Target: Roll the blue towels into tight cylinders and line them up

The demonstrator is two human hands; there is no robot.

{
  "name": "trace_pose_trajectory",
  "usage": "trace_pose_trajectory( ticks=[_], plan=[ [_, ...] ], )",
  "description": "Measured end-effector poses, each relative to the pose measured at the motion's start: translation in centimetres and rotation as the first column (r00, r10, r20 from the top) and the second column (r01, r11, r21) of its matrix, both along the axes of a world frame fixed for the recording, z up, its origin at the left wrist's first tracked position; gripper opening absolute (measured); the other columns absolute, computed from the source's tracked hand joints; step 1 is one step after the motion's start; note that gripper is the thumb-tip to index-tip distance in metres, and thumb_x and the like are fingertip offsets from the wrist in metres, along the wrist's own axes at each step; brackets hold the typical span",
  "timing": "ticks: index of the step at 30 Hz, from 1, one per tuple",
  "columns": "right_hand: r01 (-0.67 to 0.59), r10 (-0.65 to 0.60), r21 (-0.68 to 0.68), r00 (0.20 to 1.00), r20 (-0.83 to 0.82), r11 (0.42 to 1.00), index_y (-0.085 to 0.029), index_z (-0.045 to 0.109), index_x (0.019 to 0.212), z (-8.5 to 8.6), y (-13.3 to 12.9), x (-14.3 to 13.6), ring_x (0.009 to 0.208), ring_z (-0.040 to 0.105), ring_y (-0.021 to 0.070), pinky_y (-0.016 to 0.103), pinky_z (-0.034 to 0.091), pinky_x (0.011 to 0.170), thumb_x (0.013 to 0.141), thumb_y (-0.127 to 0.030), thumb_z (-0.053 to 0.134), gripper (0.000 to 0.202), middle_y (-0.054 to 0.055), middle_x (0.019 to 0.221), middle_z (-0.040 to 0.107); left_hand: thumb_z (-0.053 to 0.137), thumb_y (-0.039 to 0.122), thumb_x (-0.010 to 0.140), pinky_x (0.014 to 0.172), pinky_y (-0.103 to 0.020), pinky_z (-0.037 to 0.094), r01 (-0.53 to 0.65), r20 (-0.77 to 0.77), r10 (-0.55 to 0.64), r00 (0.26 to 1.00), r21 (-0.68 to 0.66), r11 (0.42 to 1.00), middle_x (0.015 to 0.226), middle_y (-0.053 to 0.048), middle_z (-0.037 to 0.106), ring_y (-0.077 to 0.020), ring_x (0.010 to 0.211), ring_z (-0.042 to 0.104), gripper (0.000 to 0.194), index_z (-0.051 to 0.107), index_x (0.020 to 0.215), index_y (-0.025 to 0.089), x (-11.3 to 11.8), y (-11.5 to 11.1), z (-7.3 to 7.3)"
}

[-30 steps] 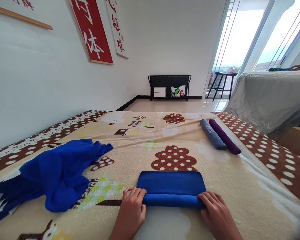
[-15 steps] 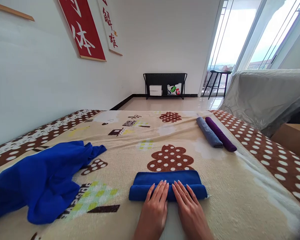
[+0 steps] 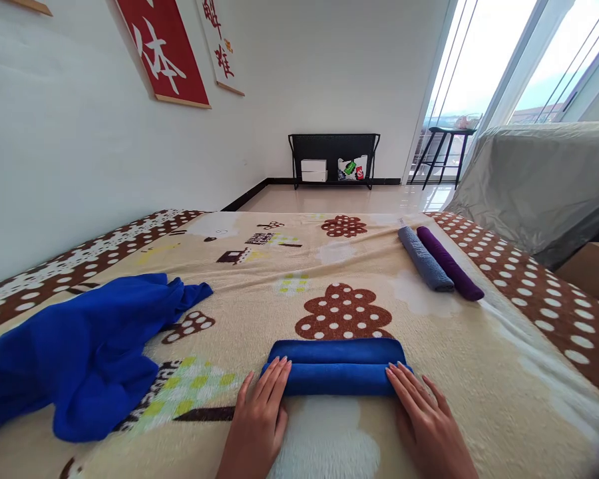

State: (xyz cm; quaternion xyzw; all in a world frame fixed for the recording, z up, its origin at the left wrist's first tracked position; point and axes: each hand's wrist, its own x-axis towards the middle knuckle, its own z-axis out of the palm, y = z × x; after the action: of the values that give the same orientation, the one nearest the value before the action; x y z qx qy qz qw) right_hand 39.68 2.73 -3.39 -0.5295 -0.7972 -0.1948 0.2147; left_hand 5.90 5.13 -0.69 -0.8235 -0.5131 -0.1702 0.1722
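Observation:
In front of me lies a blue towel (image 3: pixel 337 380), mostly rolled into a thick cylinder, with a short flat strip of it on the far side. My left hand (image 3: pixel 260 409) rests on the roll's left end, fingers stretched out over the top. At the right end, my right hand (image 3: pixel 426 414) lies the same way with its fingers extended. Both thumbs point inward on the near side of the roll. A crumpled blue cloth (image 3: pixel 94 346) is off to the left. Two finished rolls, a grey-blue towel (image 3: pixel 426 259) and a purple towel (image 3: pixel 449 263), lie side by side at the far right.
Everything lies on a bed with a cream patterned blanket (image 3: pixel 249 306) and brown polka-dot edges. Beyond its far edge a black rack (image 3: pixel 334 159) stands by the wall. A covered piece of furniture (image 3: pixel 539 179) and a cardboard box (image 3: pixel 592 273) are at the right.
My hands have slid apart, from the middle of the blue roll out to its two ends. The camera view has shifted slightly; the other cloths stay put.

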Motion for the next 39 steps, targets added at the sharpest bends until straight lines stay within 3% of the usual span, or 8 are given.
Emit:
trace_pose_trajectory(
  ticks=[8, 12, 16, 21, 26, 29, 33, 39],
  plan=[
    [-0.035, 0.046, 0.06, 0.978, -0.204, 0.998, -0.022, 0.059, 0.122, 0.6, 1.9, -0.4, 0.109, 0.064, 0.016, 0.036, 0.033, 0.099, 0.083, -0.002, 0.038, 0.049, 0.0, 0.117, 0.07, 0.039, -0.005, 0.077, 0.107, -0.04, 0.028, -0.01, 0.104, 0.007, 0.995, 0.025, 1.0, 0.132, -0.002, 0.065, -0.0189, 0.121, 0.059, 0.072, 0.048, 0.141, 0.026, 0.4, 0.9, 0.0],
    [-0.064, 0.084, 0.079, 0.957, -0.278, 0.995, -0.025, 0.06, 0.109, 2.4, 0.5, -0.5, 0.093, 0.067, 0.0159, 0.037, 0.032, 0.097, 0.075, -0.005, 0.042, 0.043, -0.003, 0.1, 0.073, 0.046, 0.001, 0.079, 0.106, -0.043, 0.026, 0.044, 0.169, -0.038, 0.985, -0.037, 0.998, 0.114, -0.001, 0.071, -0.0202, 0.108, 0.064, 0.055, 0.059, 0.126, 0.025, -0.1, -0.6, 1.2],
    [-0.165, 0.161, -0.008, 0.97, -0.18, 0.986, -0.028, 0.058, 0.098, 3.3, -1.1, 0.2, 0.08, 0.066, 0.014, 0.034, 0.031, 0.093, 0.065, -0.01, 0.046, 0.039, -0.007, 0.087, 0.071, 0.05, 0.006, 0.074, 0.105, -0.047, 0.025, 0.042, 0.143, -0.017, 0.99, -0.176, 0.983, 0.102, 0.001, 0.072, -0.0215, 0.098, 0.065, 0.044, 0.065, 0.11, 0.028, -0.7, -2.6, 1.9],
    [-0.032, 0.04, 0.113, 0.997, -0.069, 0.993, -0.021, 0.06, 0.116, 3.3, -0.7, -2.2, 0.1, 0.066, 0.0209, 0.04, 0.031, 0.095, 0.072, -0.008, 0.044, 0.049, 0.005, 0.116, 0.07, 0.051, 0.007, 0.072, 0.106, -0.055, 0.022, -0.093, 0.075, 0.097, 0.993, -0.052, 0.994, 0.137, -0.008, 0.061, -0.0307, 0.128, 0.05, 0.048, 0.065, 0.114, 0.027, 2.2, -2.6, 2.2],
    [-0.154, 0.155, 0.111, 0.988, 0.001, 0.982, -0.017, 0.054, 0.133, 3.4, 0.8, -6.1, 0.118, 0.06, 0.0209, 0.038, 0.03, 0.101, 0.078, -0.013, 0.047, 0.056, 0.005, 0.132, 0.063, 0.049, 0.008, 0.072, 0.103, -0.043, 0.033, 0.113, -0.013, -0.113, 0.994, 0.047, 0.992, 0.144, -0.006, 0.055, -0.0242, 0.131, 0.049, 0.067, 0.051, 0.138, 0.021, 7.3, -0.9, 1.4],
    [-0.153, 0.152, 0.091, 0.988, 0.01, 0.984, -0.017, 0.051, 0.138, 2.7, 1.2, -6.1, 0.121, 0.058, 0.0188, 0.036, 0.031, 0.102, 0.083, -0.015, 0.047, 0.055, 0.003, 0.137, 0.059, 0.047, 0.007, 0.076, 0.102, -0.038, 0.035, 0.127, -0.005, -0.127, 0.992, 0.086, 0.988, 0.139, -0.003, 0.06, -0.0206, 0.126, 0.054, 0.064, 0.05, 0.139, 0.019, 8.1, -0.4, 0.5],
    [-0.123, 0.123, 0.049, 0.992, 0.011, 0.991, -0.02, 0.041, 0.147, 1.1, 1.2, -3.1, 0.125, 0.056, 0.0188, 0.035, 0.032, 0.103, 0.09, -0.023, 0.049, 0.058, 0.002, 0.14, 0.056, 0.045, 0.004, 0.078, 0.105, -0.035, 0.032, 0.129, -0.014, -0.128, 0.992, 0.115, 0.985, 0.14, 0.001, 0.06, -0.0168, 0.124, 0.056, 0.068, 0.046, 0.143, 0.021, 5.4, -0.2, 0.0],
    [-0.126, 0.126, 0.009, 0.992, 0.024, 0.992, -0.025, 0.03, 0.153, -0.1, 0.9, 2.1, 0.126, 0.056, 0.0183, 0.034, 0.034, 0.1, 0.096, -0.031, 0.05, 0.061, 0.001, 0.141, 0.055, 0.047, 0.015, 0.091, 0.098, -0.034, 0.035, 0.127, -0.015, -0.126, 0.992, 0.136, 0.983, 0.132, 0.001, 0.066, -0.0172, 0.115, 0.064, 0.061, 0.037, 0.15, 0.028, -2.0, 0.5, 0.5]
  ],
)
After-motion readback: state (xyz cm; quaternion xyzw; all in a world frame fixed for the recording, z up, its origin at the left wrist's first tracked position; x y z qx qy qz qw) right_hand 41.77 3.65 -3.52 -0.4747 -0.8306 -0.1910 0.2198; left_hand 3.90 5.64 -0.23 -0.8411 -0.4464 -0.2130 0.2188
